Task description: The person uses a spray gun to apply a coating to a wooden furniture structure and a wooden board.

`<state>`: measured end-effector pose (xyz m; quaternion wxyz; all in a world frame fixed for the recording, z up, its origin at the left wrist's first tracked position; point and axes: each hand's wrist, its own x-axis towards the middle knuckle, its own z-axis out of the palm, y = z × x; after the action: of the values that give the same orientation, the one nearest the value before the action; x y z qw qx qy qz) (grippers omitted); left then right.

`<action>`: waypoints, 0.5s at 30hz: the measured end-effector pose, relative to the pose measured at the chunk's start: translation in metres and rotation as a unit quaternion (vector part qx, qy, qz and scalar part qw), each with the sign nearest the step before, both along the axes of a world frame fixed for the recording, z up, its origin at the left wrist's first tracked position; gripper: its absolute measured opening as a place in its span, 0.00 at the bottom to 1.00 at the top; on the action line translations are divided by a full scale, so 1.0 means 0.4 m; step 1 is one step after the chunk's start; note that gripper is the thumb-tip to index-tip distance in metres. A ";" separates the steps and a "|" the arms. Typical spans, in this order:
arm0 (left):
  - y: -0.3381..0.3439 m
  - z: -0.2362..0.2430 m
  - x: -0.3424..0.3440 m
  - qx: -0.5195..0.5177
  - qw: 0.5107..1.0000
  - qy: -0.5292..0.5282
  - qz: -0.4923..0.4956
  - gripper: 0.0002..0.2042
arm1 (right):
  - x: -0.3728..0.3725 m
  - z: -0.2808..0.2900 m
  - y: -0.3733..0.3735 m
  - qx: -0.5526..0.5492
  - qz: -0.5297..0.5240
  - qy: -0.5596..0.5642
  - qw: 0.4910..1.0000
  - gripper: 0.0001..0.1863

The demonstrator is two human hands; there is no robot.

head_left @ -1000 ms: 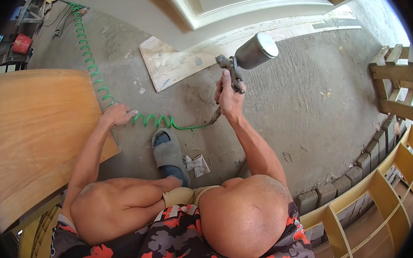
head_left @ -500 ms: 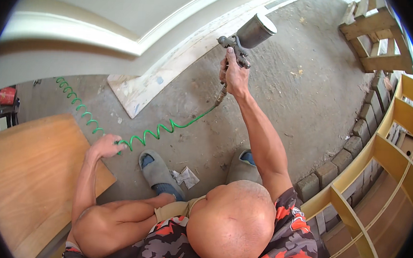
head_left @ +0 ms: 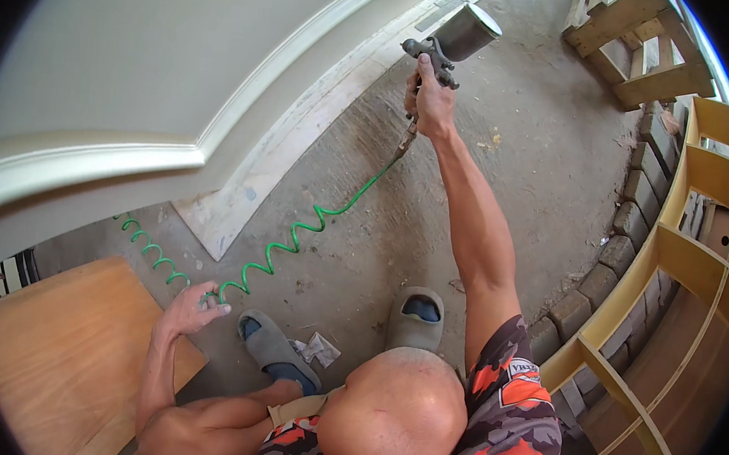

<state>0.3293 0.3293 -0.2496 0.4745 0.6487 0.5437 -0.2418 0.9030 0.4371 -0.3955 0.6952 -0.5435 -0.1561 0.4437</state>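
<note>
The person's right hand [head_left: 433,105] is stretched out well ahead, fingers wrapped round the grip of a spray gun [head_left: 431,56], thumb laid along the back of it. The gun hangs over the concrete floor [head_left: 545,181], its metal cup [head_left: 467,33] jutting away to the right and its head facing left, towards the pale moulded panel [head_left: 130,67]. From where I'm standing I can't tell whether the trigger is squeezed, and I see no mist.

A green coiled hose [head_left: 296,238] runs from the bottom of the grip back across the floor to the left hand [head_left: 192,308]. Those fingers are curled in around the coils, near the corner of a flat wooden board [head_left: 70,325]; more loops trail off beyond, under the panel's lower edge.

I'd judge the step in hand to be positioning the gun while managing the hose: one arm reaches, the other gathers. As I read it, the next move calls for a steady right wrist, the head square to the panel, and enough slack let through the left fingers that the coils don't tug at the gun. The hose also needs holding clear of the grey sandals [head_left: 270,349] and of the whitish strip of board [head_left: 223,224] along the panel's foot.
</note>
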 end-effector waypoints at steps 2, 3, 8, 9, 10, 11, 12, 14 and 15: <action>-0.002 0.010 0.016 0.013 1.000 -0.020 0.002 0.23 | 0.047 0.003 0.027 -0.005 -0.018 -0.007 1.000 0.22; -0.002 0.014 0.024 0.021 0.999 -0.025 0.013 0.24 | 0.074 0.006 0.042 -0.018 -0.030 -0.015 0.999 0.21; -0.013 0.034 0.059 0.027 0.997 -0.050 0.051 0.23 | 0.194 0.035 0.101 0.009 -0.051 -0.006 0.999 0.19; -0.016 0.037 0.066 0.029 0.996 -0.064 0.053 0.23 | 0.215 0.042 0.110 0.022 -0.057 -0.002 0.998 0.20; -0.018 0.042 0.072 0.031 0.995 -0.077 0.055 0.23 | 0.236 0.049 0.121 0.037 -0.064 0.003 0.997 0.20; -0.019 0.046 0.079 0.032 0.995 -0.076 0.055 0.23 | 0.256 0.057 0.133 0.030 -0.073 -0.002 0.997 0.21; -0.022 0.051 0.085 0.027 0.995 -0.079 0.062 0.23 | 0.275 0.064 0.145 0.031 -0.073 -0.002 0.997 0.21; -0.024 0.058 0.098 0.021 0.994 -0.081 0.072 0.22 | 0.310 0.077 0.164 0.019 -0.085 -0.048 0.995 0.21; -0.025 0.061 0.104 0.020 0.993 -0.088 0.071 0.22 | 0.327 0.083 0.169 0.034 -0.073 -0.033 0.996 0.21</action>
<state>0.3711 0.3194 -0.2250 0.5228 0.6368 0.5494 -0.1387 1.0339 0.5046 -0.3624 0.7381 -0.5441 -0.1536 0.3681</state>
